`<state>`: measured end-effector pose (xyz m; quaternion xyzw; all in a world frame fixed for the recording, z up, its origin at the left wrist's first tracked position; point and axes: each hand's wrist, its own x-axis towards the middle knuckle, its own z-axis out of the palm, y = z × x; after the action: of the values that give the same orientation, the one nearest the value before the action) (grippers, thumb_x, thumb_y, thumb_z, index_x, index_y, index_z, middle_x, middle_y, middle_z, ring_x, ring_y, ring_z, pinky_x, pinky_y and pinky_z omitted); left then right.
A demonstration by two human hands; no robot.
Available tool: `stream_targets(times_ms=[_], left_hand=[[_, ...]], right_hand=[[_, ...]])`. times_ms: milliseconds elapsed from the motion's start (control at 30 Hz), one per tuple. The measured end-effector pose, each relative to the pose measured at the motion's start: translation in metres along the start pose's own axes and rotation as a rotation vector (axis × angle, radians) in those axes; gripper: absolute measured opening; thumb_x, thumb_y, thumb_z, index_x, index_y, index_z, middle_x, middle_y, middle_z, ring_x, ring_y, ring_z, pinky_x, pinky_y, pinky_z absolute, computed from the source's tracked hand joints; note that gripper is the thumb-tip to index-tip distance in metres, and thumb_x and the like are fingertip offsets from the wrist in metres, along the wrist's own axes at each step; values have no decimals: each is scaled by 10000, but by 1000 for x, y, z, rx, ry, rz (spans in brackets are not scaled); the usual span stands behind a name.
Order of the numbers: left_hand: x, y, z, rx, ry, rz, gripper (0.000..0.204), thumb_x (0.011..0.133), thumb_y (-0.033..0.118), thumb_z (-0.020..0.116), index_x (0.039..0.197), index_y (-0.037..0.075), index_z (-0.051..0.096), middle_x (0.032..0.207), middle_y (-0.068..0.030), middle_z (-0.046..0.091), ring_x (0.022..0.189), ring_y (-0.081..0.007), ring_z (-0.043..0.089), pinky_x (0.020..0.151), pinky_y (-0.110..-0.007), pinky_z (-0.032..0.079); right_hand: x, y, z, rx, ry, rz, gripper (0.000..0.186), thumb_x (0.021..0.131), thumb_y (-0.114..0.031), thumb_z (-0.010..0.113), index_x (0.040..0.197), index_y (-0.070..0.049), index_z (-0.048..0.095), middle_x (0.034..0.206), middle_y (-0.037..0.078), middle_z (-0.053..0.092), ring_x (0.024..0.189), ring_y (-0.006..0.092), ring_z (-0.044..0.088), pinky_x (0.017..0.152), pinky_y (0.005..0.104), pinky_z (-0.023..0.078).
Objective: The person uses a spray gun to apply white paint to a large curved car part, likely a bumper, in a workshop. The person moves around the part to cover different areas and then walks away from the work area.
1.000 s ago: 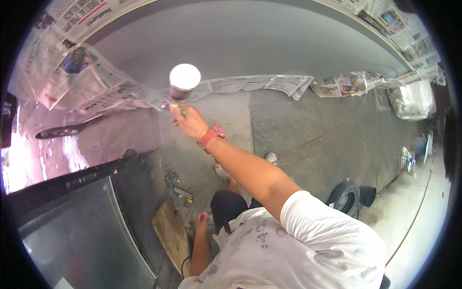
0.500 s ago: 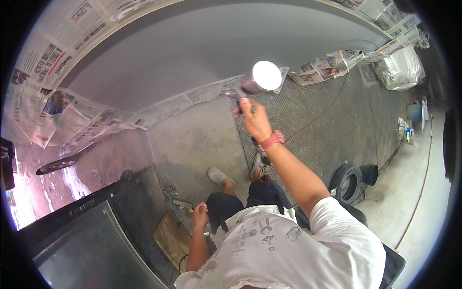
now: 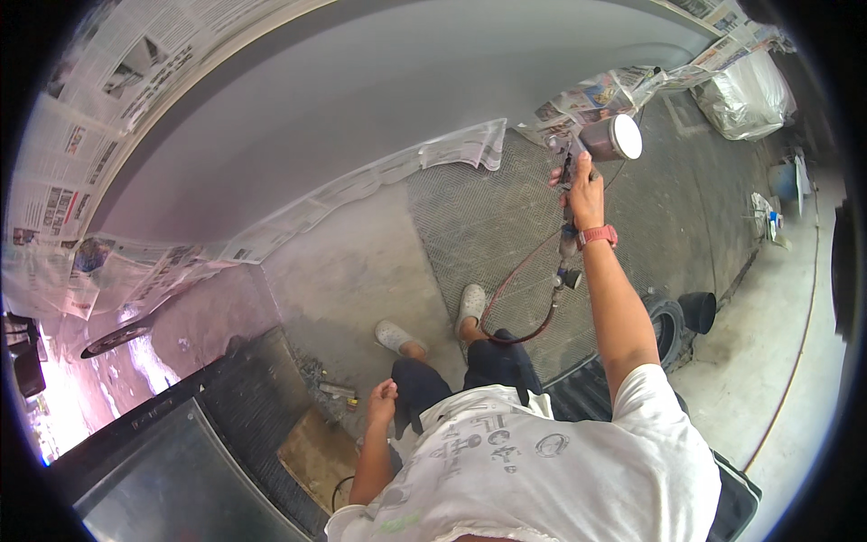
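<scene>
Grey metal spray gun (image 3: 566, 147), out at the end of a long reach, and it's the right hand (image 3: 585, 194) that has it, fingers wrapped around the handle! Look at the line: gun handle and right forearm (image 3: 623, 303) run nearly as one, straight away from the body, while the dark cylindrical cup (image 3: 600, 140) leans off to the right, its round white lid (image 3: 628, 136) facing out that way. Leftward and beyond the gun sweeps the long, smooth grey panel (image 3: 361, 117), its lower edge hung with printed newspaper sheets (image 3: 470, 149). The gun sits near that papered edge, toward the panel's right end; whether its front end touches anything is too small to tell. Below the grip, a dark red hose (image 3: 524, 341) loops toward the legs over the dark textured floor (image 3: 452, 235). And the left hand (image 3: 383, 397)? Well apart, down by the left thigh (image 3: 420, 384), loosely half-open, nothing visible in it.
</scene>
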<state>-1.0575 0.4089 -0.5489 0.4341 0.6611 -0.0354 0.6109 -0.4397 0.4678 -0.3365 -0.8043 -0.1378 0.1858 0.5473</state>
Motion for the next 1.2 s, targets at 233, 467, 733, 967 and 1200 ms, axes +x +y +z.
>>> stream_targets(times_ms=[233,467,733,967,1200], left_hand=[[-23,48,29,104,-25,14,416,1010,305,676,1355,73,657,1148,-100,742,959,-172,698,893,-324,539],[-15,25,23,65,13,35,403,993,342,681,1321,107,689,1129,-117,748,1006,-206,712,947,-348,527],[-10,-1,-12,6,11,12,413,1001,360,673,1315,92,684,1194,-128,743,1041,-221,713,947,-359,531],[2,-12,-57,25,53,9,424,998,356,677,1324,84,673,1217,-120,741,1063,-230,714,956,-372,534],[-8,-31,-101,-43,169,-1,412,999,349,678,1311,81,685,1253,-132,723,1084,-244,712,957,-380,536]], right_hand=[[76,-5,-67,9,239,-17,626,1090,-546,395,1085,20,663,818,118,735,613,179,697,411,290,476],[71,-41,-50,127,360,-109,607,1095,-537,395,1030,9,652,790,102,718,613,168,682,418,281,482],[-79,-74,79,81,-127,-32,567,1098,-519,397,1120,-20,667,810,62,706,668,138,693,423,244,438],[-208,-99,223,137,-524,-121,485,1098,-421,496,1302,-15,665,766,48,679,681,115,628,636,298,520],[-297,-129,343,108,-744,-206,540,1080,-414,534,1479,-50,553,744,87,675,667,142,638,665,318,531]])
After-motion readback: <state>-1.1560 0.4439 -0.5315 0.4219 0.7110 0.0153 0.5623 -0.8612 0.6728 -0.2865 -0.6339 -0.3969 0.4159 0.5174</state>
